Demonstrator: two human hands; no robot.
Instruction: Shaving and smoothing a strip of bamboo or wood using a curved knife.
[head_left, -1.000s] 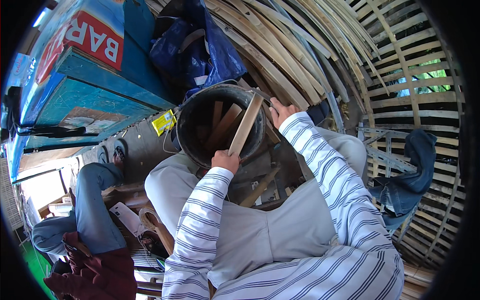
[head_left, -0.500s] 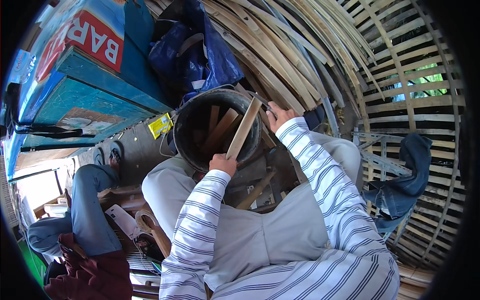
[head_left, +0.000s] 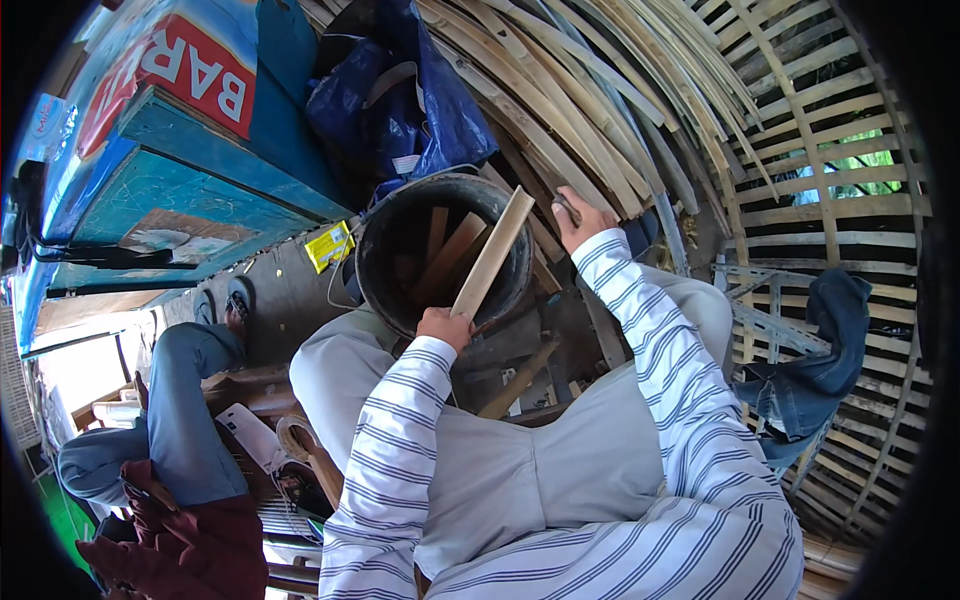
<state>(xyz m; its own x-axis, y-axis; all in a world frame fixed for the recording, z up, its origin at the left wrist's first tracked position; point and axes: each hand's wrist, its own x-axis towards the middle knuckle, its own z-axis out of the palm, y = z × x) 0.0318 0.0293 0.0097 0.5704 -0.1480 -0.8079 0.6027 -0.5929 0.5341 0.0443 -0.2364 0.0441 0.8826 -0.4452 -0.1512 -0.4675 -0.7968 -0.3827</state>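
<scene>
My left hand is closed round the lower end of a flat bamboo strip, which slants up and right over a dark bucket. Inside the bucket stand several more bamboo pieces. To the right of the strip's upper end, my right hand is closed on a knife. Only a dark bit of the knife shows between the fingers; its blade is hard to make out. The right hand is apart from the strip.
Long bamboo slats lie stacked beyond the bucket, beside a blue plastic bag. A blue cabinet stands at left, near a yellow packet. Another person's leg is at left. Dark cloth hangs at right by a woven wall.
My right hand with the knife has moved right, off the upper end of the strip. My left hand still grips the strip, and the whole view has shifted slightly.
</scene>
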